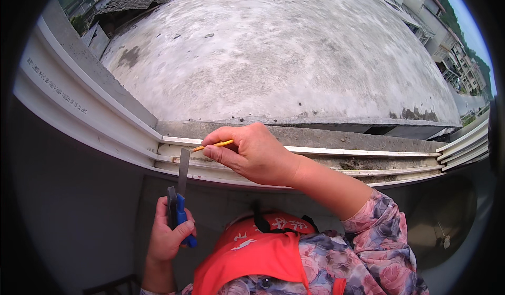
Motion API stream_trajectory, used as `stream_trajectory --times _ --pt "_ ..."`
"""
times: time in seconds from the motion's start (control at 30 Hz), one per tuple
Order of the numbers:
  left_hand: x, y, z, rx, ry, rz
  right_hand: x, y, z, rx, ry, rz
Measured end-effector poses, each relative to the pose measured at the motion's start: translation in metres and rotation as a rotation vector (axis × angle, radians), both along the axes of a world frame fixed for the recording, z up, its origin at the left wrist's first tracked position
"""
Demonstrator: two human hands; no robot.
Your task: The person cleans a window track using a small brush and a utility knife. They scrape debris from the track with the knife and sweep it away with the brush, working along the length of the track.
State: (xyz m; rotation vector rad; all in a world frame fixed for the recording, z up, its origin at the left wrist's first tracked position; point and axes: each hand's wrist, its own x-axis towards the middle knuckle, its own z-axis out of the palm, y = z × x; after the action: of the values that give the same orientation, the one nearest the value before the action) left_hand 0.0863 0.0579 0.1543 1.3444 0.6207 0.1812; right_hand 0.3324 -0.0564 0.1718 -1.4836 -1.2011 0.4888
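Note:
My right hand (258,155) reaches over the white window track (368,173) from the right. Its thumb and fingers pinch a thin yellow pencil-like stick (223,143), whose narrow end points left. Lower down on the left, my left hand (167,236) is closed round a blue-handled knife (182,211) with a long, flat grey blade (183,171). The blade stands nearly upright, its top close to the stick's narrow end. I cannot tell whether they touch. A dark grey piece (172,206) beside the handle also lies in my left hand's grip; its kind is unclear.
White frame rails (89,103) rise on the left, and more rails (465,146) stand at the right. Dirt lies in the track's groove. Beyond the ledge (336,137) spreads a pale concrete surface (294,58). A red apron (258,261) covers my front.

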Motion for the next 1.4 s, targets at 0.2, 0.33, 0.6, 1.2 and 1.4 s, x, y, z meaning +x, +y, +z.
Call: stream_trajectory --times 0.2,0.33,0.6,1.2,1.4 --pt "-0.023 0.013 -0.005 0.212 0.062 0.243 0.008 -0.032 0.017 -0.289 -0.593 -0.157" --pt "-0.035 0.015 -0.003 0.225 0.036 0.275 0.011 -0.062 0.055 -0.419 -0.285 -0.222" --pt "-0.009 0.019 0.013 0.546 -0.011 0.164 -0.003 0.016 0.000 -0.113 -0.498 -0.006" --pt "0.104 0.034 0.133 1.399 0.546 -0.763 0.013 -0.229 -0.034 0.230 0.034 -1.138" --pt "0.142 0.049 0.118 1.255 0.633 -0.772 0.027 -0.257 -0.061 0.310 -0.088 -1.433"
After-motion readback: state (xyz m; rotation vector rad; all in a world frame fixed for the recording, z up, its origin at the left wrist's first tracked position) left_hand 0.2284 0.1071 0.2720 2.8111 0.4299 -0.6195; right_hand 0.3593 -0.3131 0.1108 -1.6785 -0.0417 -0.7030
